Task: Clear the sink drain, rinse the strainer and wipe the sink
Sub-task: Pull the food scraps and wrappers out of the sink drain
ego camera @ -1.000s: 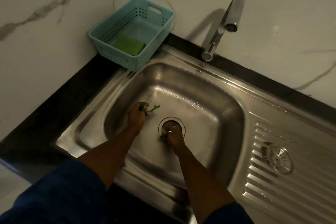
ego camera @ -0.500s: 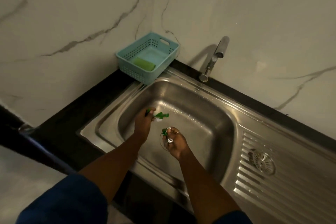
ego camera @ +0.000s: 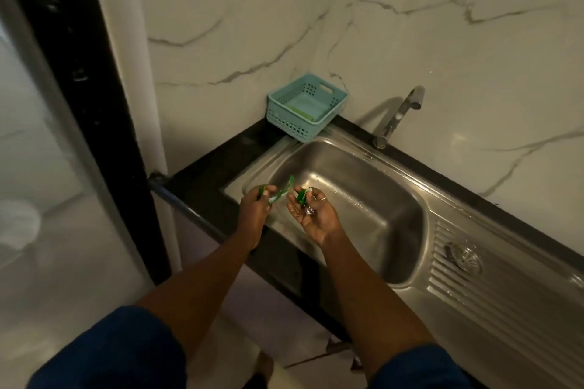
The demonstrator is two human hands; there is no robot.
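We had the left hand (ego camera: pixel 252 210) pinching green scraps (ego camera: pixel 282 191) over the sink (ego camera: pixel 363 196), right hand (ego camera: pixel 313 211) open, cupping more bits.

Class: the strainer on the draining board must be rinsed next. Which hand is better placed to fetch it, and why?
Right. The right hand is nearer the strainer, though its open palm holds scraps. The left hand pinches a green wrapper, farther away.

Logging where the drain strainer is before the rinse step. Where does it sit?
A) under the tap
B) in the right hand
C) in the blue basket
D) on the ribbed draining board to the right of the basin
D: the strainer lies on the sink's ribbed draining board.
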